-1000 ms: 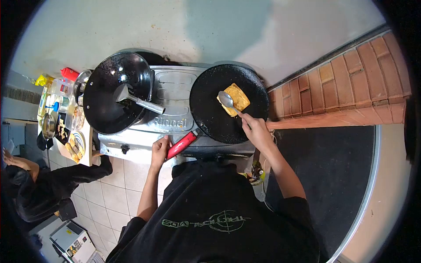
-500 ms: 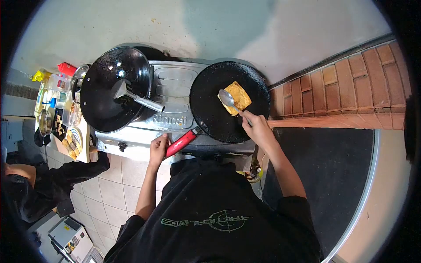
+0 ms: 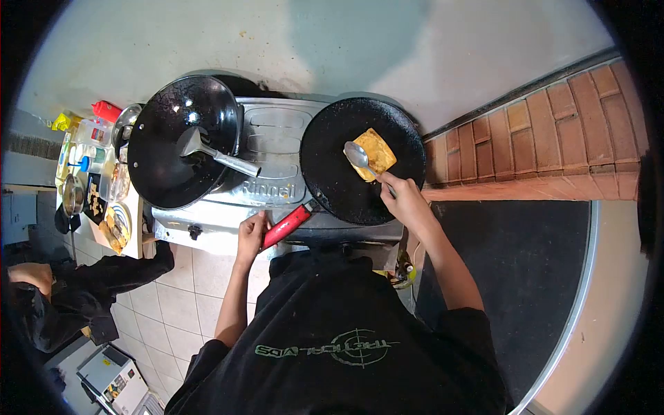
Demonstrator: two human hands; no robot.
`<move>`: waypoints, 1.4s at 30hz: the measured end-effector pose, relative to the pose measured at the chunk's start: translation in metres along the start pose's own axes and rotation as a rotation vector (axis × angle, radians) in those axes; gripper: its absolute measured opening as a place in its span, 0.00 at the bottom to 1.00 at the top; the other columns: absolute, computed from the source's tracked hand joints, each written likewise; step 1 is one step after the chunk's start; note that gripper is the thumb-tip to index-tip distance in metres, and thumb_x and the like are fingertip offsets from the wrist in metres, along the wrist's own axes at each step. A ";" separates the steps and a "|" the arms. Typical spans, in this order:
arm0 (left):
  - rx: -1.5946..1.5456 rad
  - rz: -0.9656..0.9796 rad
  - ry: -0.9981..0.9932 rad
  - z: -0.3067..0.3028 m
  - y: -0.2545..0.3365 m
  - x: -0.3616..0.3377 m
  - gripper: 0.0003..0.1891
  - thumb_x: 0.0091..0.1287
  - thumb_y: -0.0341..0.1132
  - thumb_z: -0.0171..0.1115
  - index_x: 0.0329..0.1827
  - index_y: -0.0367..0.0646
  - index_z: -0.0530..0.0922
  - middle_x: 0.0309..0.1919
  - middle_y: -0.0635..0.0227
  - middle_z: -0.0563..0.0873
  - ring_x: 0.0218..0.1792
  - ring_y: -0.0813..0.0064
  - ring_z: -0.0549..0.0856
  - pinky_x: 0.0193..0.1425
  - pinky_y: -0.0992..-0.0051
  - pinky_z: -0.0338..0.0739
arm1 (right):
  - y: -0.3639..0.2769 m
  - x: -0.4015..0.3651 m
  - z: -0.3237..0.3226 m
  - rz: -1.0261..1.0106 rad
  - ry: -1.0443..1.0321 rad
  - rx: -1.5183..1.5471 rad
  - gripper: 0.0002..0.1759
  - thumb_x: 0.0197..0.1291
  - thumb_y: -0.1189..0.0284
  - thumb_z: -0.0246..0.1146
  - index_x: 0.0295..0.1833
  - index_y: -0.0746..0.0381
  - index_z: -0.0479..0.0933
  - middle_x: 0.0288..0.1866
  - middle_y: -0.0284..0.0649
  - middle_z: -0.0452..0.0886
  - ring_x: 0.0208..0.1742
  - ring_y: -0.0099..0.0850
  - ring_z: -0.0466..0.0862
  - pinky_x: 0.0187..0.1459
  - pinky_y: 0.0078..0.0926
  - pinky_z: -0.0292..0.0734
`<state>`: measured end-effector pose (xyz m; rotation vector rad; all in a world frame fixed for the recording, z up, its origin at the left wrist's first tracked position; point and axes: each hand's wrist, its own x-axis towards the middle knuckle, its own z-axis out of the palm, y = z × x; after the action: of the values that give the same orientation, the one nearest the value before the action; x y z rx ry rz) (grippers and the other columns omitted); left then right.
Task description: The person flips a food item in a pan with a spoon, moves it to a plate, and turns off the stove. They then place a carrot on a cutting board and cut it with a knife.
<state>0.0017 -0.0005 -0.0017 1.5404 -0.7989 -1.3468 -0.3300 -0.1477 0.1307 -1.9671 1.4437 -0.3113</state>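
My right hand (image 3: 407, 203) is closed around the handle of a metal spoon (image 3: 357, 155). The spoon's bowl rests on a square, golden-brown folded piece of food (image 3: 377, 152), like a folded flatbread or omelette. That piece lies right of centre in a flat black pan (image 3: 335, 176) on the stove. My left hand (image 3: 252, 237) is curled at the end of the pan's red handle (image 3: 287, 228); its fingers are partly hidden.
A black wok (image 3: 166, 149) holding a metal spatula (image 3: 235, 164) sits on the left of the silver stove (image 3: 275, 131). Further left, a table (image 3: 131, 238) bears bottles, containers and a plate of food. Another person (image 3: 76, 297) is at lower left. A brick ledge (image 3: 532, 149) borders the right.
My hands, the spoon and the folded food stay almost where they were. At the lower left, the other person's arm and body have shifted slightly.
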 end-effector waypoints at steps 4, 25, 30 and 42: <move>-0.023 0.042 -0.002 -0.003 -0.015 0.006 0.28 0.81 0.49 0.48 0.25 0.38 0.77 0.14 0.71 0.76 0.14 0.82 0.75 0.19 0.77 0.68 | 0.002 -0.003 0.001 -0.043 0.012 -0.093 0.15 0.66 0.77 0.59 0.57 0.64 0.77 0.33 0.59 0.83 0.39 0.56 0.86 0.40 0.45 0.79; 0.024 0.027 -0.004 0.001 0.005 0.000 0.27 0.81 0.47 0.48 0.27 0.35 0.78 0.16 0.68 0.78 0.15 0.78 0.79 0.21 0.75 0.74 | 0.013 -0.007 0.063 -0.211 0.177 -1.509 0.09 0.57 0.75 0.62 0.40 0.66 0.72 0.18 0.26 0.70 0.16 0.19 0.72 0.08 0.34 0.67; -0.016 0.017 -0.013 0.001 0.005 0.000 0.27 0.81 0.47 0.48 0.27 0.35 0.77 0.16 0.68 0.78 0.15 0.77 0.79 0.20 0.75 0.74 | 0.009 -0.013 0.068 -0.222 0.167 -1.615 0.09 0.54 0.76 0.62 0.40 0.65 0.71 0.19 0.25 0.68 0.17 0.19 0.72 0.08 0.33 0.67; -0.039 0.031 -0.021 0.000 0.001 0.000 0.27 0.82 0.47 0.47 0.27 0.35 0.77 0.17 0.64 0.81 0.14 0.74 0.81 0.20 0.75 0.75 | 0.004 -0.012 0.072 -0.244 0.131 -1.664 0.09 0.55 0.73 0.60 0.37 0.67 0.72 0.17 0.27 0.69 0.15 0.21 0.73 0.08 0.35 0.66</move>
<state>0.0014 -0.0015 -0.0006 1.4802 -0.8021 -1.3505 -0.2977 -0.1104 0.0764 -3.3863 1.6650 1.0511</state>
